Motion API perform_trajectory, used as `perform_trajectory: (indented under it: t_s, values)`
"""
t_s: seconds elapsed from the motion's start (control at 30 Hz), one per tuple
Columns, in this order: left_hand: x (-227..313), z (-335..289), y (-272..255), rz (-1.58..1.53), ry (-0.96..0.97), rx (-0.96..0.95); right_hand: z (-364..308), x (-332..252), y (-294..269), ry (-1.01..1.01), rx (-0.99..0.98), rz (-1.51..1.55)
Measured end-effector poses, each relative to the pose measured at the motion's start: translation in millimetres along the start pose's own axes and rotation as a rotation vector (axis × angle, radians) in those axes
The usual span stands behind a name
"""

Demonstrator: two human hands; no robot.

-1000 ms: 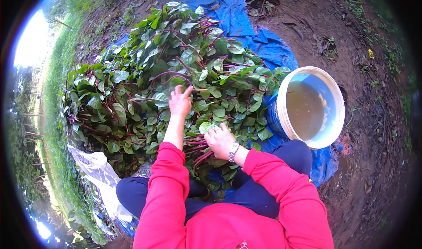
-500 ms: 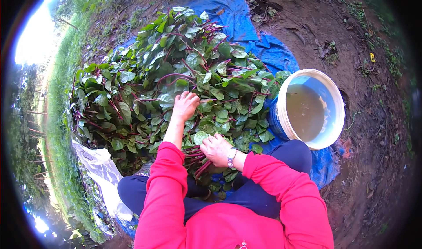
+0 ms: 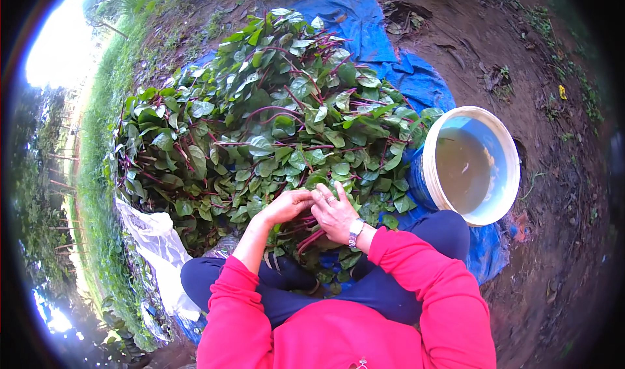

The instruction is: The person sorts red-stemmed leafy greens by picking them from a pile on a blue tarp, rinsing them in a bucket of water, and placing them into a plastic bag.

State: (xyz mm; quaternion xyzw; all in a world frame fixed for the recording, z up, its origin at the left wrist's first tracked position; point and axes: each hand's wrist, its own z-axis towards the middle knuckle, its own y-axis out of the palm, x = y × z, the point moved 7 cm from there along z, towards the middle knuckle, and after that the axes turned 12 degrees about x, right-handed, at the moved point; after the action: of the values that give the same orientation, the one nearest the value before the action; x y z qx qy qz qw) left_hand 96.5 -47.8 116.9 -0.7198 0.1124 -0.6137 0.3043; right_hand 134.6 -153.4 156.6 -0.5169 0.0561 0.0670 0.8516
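Observation:
My right hand (image 3: 334, 215), with a watch (image 3: 355, 233) on its wrist, is closed around a bunch of red-purple leafy stems (image 3: 311, 241), which look like Malabar spinach. The cut ends point down toward my lap. Against its fingers rests my left hand (image 3: 291, 206), its own fingertips pressed together; whatever they pinch is hidden. Just beyond both hands spreads a large heap of the same leafy vines (image 3: 260, 134), with broad green leaves and purple stems.
A white-rimmed bucket (image 3: 430, 167) of murky water stands at the right, by my knee. Under the heap lies a blue tarp (image 3: 416, 82) on brown soil. A white plastic sheet (image 3: 159, 252) is at my left, with grass (image 3: 97, 173) farther out.
My left hand has drawn back from the heap to meet my right hand. My right hand still grips the stem bunch, its fingers now raised toward the left ones.

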Motion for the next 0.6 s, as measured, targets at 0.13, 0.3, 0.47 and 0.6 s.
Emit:
perform_trajectory:
  t_s: [0.13, 0.3, 0.47, 0.6]
  values:
    - [-41.0, 6.7, 11.5, -0.056, -0.286, -0.218, -10.2, 9.1, 32.1, 0.117, -0.333, 0.105]
    - [-59.0, 53.0, 3.1, 0.672, -0.117, 0.297, -12.0, 7.0, 38.5, 0.056, -0.305, 0.108]
    - [-72.5, 71.6, 4.7, 1.046, -0.015, 0.176, -5.4, 2.5, 31.1, 0.017, -0.27, 0.127]
    - [-31.8, 67.3, -59.9, 0.883, 0.068, 0.509, -3.8, 4.1, 28.1, 0.029, -0.25, 0.14]
